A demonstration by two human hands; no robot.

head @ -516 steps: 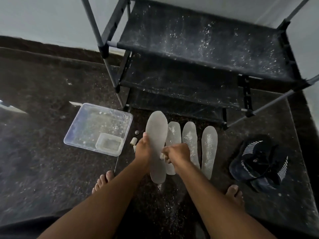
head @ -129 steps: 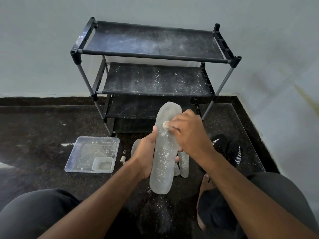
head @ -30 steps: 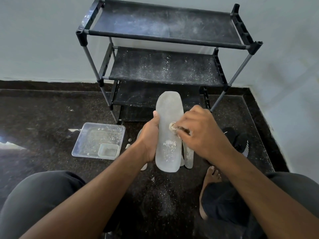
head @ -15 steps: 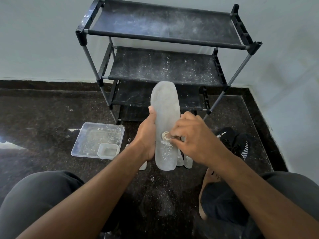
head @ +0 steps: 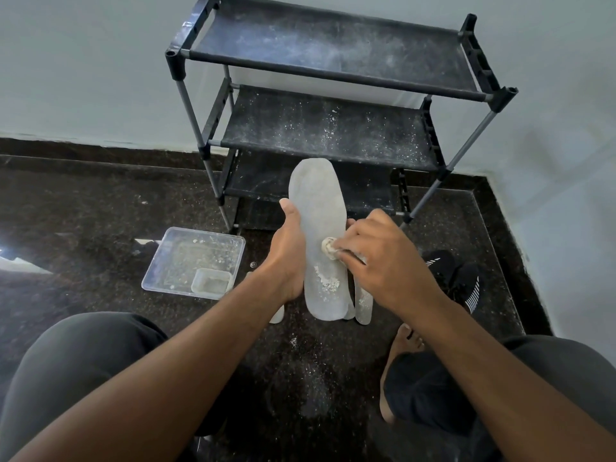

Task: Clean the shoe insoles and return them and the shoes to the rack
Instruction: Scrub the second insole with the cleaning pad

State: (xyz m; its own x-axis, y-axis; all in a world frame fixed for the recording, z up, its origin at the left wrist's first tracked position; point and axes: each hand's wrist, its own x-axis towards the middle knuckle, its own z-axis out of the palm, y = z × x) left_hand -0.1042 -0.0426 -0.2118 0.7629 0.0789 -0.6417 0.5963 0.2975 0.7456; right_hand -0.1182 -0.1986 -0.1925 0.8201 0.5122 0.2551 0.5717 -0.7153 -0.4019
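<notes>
left hand still gripping insole upright, in front of rack; right hand pinching small scrubber, now at right edge, lower than 1 s ago; shoes on floor, right

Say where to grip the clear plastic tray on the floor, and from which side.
Pinch the clear tray's raised rim at its near-left corner, coming from above. It lies flat with thin upright walls. The small tub fills the near-right corner; the rack crowds the far side.
</notes>
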